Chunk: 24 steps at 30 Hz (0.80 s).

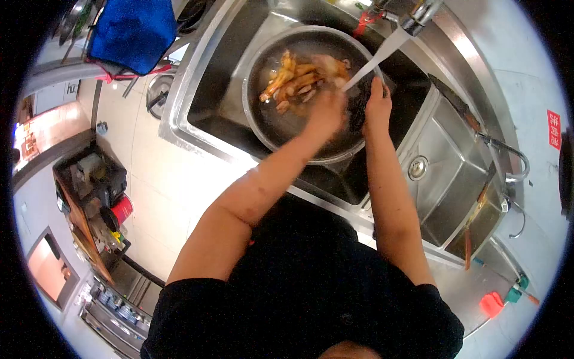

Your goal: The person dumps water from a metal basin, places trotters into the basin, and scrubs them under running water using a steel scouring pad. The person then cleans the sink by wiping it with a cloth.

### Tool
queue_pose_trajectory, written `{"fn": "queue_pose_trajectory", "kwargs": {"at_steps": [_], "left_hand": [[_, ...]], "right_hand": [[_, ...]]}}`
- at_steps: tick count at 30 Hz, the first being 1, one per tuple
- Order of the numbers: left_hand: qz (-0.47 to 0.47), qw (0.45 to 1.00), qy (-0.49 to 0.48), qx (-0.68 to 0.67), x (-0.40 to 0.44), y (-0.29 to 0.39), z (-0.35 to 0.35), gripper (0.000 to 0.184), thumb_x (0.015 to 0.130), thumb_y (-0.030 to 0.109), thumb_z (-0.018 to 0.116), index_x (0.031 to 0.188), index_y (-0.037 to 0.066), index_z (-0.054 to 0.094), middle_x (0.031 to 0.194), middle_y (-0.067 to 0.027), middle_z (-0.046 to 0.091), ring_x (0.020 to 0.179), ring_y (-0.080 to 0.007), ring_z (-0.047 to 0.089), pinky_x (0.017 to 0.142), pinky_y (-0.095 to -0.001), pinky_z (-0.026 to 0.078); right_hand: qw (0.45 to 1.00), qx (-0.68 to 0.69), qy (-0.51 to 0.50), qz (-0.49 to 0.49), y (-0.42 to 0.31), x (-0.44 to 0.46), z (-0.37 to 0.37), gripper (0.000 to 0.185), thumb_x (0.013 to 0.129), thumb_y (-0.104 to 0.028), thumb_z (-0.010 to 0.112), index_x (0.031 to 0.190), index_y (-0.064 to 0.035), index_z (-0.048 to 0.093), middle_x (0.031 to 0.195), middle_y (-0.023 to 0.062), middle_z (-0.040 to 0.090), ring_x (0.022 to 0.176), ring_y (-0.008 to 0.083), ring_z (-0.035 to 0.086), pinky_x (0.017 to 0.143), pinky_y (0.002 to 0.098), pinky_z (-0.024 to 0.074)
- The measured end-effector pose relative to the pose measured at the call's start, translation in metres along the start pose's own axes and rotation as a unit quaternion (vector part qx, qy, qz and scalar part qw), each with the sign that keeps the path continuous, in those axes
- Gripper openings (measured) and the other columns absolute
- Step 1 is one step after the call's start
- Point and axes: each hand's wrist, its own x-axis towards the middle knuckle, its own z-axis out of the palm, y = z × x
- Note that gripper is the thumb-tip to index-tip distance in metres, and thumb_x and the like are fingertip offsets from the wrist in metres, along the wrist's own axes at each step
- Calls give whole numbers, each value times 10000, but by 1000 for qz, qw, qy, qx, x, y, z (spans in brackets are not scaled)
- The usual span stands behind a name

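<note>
A wide round metal basin [253, 119] stands in the large sink compartment. In it lies a heap of yellow-brown food pieces [293, 81] that look like chicken feet, with murky water around them. My left hand [327, 113] is inside the basin at the near side of the heap, smeared by motion, so its fingers do not show clearly. My right hand [378, 107] grips the basin's right rim, fingers bent over the edge. Water [379, 57] streams from the faucet [418, 18] into the basin between the two hands.
Right of the large compartment is a smaller sink compartment [439, 164] with a drain. Another curved faucet [520, 164] juts from the wall there. A blue cloth [134, 36] hangs at upper left. A cart with a red can [122, 209] stands on the floor at left.
</note>
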Motion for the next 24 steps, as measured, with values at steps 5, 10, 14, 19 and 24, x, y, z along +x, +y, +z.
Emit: {"fn": "queue_pose_trajectory", "kwargs": {"at_steps": [5,10,14,19,24], "left_hand": [[-86,962,-49,-253,32,-9,-48,376,959,379,352,953,28,486,638,-80,520,443,-169,474,410,-324,421],[127,987,-42,94,11,-8,-17,383,963,330,314,1086,9,483,726,-147,564,601,-258,575,564,-369,468],[13,977,-142,160,2,3,-20,378,946,311,350,1076,-9,505,968,-264,591,918,-401,572,814,-461,439],[161,936,-150,275,-20,-14,-11,367,928,326,428,1051,-7,519,963,-261,598,906,-396,586,776,-477,454],[21,992,-82,95,2,-3,-42,260,894,222,501,1034,4,483,846,-191,624,566,-230,619,544,-355,494]], "right_hand": [[978,57,-111,-169,-27,-3,-5,422,893,-265,568,1245,-57,460,1128,110,558,1031,209,542,877,336,447],[927,-171,-151,-297,-14,-42,25,289,816,-192,622,1080,-80,586,1108,195,569,1026,329,549,857,371,446],[927,-273,-153,-205,-18,-27,15,313,800,-233,639,1062,-72,582,880,207,631,796,354,616,722,412,484],[953,-277,-39,-117,-10,47,-13,435,853,-350,594,1077,20,545,839,171,641,711,263,638,663,366,500],[991,-7,-121,-53,3,55,-32,451,903,-345,533,1149,28,473,874,120,645,736,195,632,639,324,511]]}}
